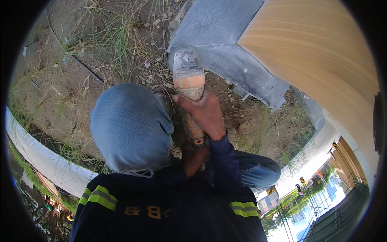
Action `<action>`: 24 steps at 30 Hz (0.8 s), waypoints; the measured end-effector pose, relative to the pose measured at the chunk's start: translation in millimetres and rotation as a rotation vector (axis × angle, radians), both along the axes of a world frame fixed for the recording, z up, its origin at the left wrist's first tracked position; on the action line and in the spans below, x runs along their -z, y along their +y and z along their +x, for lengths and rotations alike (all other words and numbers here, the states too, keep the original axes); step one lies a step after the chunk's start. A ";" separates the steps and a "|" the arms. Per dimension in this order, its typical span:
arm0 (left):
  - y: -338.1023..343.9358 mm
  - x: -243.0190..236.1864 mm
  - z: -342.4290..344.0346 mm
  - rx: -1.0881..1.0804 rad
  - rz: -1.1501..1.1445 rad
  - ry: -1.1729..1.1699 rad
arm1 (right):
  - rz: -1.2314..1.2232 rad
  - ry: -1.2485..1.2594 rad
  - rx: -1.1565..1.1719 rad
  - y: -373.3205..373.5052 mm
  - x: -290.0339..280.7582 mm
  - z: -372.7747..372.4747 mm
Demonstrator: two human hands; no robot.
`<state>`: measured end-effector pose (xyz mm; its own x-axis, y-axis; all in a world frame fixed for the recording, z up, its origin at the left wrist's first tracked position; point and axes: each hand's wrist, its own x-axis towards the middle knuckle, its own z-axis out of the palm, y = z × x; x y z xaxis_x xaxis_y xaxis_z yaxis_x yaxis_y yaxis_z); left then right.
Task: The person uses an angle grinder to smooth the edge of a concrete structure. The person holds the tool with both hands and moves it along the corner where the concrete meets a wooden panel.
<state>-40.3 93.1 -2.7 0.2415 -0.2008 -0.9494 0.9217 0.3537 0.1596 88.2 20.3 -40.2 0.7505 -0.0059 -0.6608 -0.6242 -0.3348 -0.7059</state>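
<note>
I see the fingers of the right hand wrapped around the neck of a dusty orange-and-grey angle grinder, thumb across its left side. The left hand is at the rear end of the tool, in shade; its fingers are mostly hidden, so I cannot tell how tightly they close. The grinder points away from the body, its round disc at the corner of a grey-coated base; I cannot tell whether the two touch. Beyond, on the right, rises a tan, wood-grained wall. Around the tool I have bare soil with stone chips and tufts of grass. Nearer me, a denim-covered left knee is beside the grinder, above a dark jacket with yellow-green bands.
</note>
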 end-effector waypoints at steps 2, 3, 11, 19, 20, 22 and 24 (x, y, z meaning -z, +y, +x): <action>0.0 9.1 -10.7 0.039 -0.013 0.001 | -0.039 0.073 0.042 -5.0 -3.0 -0.8; -0.1 8.3 -8.0 0.092 -0.036 -0.015 | -0.005 0.073 0.111 -12.7 -5.7 0.3; -14.8 15.0 -5.7 0.119 -0.011 -0.007 | 0.000 -0.057 0.155 -29.9 -4.9 1.1; -10.0 6.5 9.2 0.126 -0.035 -0.058 | 0.039 -0.014 0.250 -37.4 -4.7 -0.2; -10.2 3.8 10.0 0.138 -0.046 -0.035 | 0.026 -0.012 0.260 -38.3 -7.5 -2.4; -11.5 1.9 4.6 0.123 0.010 -0.012 | -0.009 0.000 0.221 -33.5 -6.1 -4.6; -10.4 3.5 -0.1 0.120 0.015 0.012 | -0.005 -0.026 0.193 -25.7 -2.6 -6.6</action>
